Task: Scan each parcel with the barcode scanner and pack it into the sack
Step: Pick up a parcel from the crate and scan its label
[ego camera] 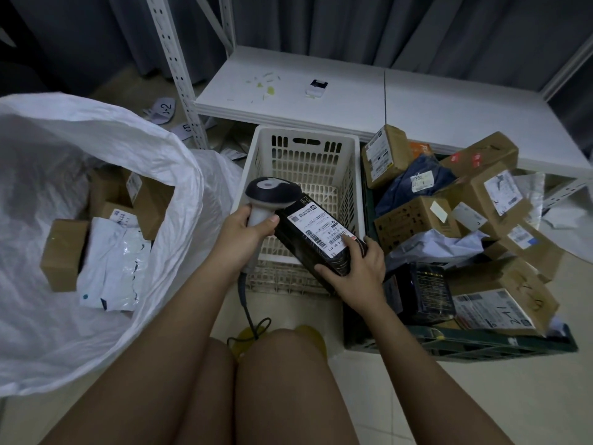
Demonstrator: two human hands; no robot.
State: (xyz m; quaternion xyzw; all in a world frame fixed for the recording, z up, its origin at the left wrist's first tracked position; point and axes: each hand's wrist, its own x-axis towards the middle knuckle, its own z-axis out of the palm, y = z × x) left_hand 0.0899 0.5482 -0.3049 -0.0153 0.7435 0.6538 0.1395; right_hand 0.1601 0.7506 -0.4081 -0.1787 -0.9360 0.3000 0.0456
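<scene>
shelf (321, 91) before grey curtain (353, 27)

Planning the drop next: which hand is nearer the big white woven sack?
Left. The left hand, gripping the barcode scanner, is beside the sack's rim; the right hand, holding the black parcel, is farther away.

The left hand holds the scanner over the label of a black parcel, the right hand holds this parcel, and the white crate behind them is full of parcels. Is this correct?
Not quite. In the head view the white crate holds no parcels. The rest stands: the left hand grips the scanner over the label of the black parcel, which the right hand holds.
</scene>
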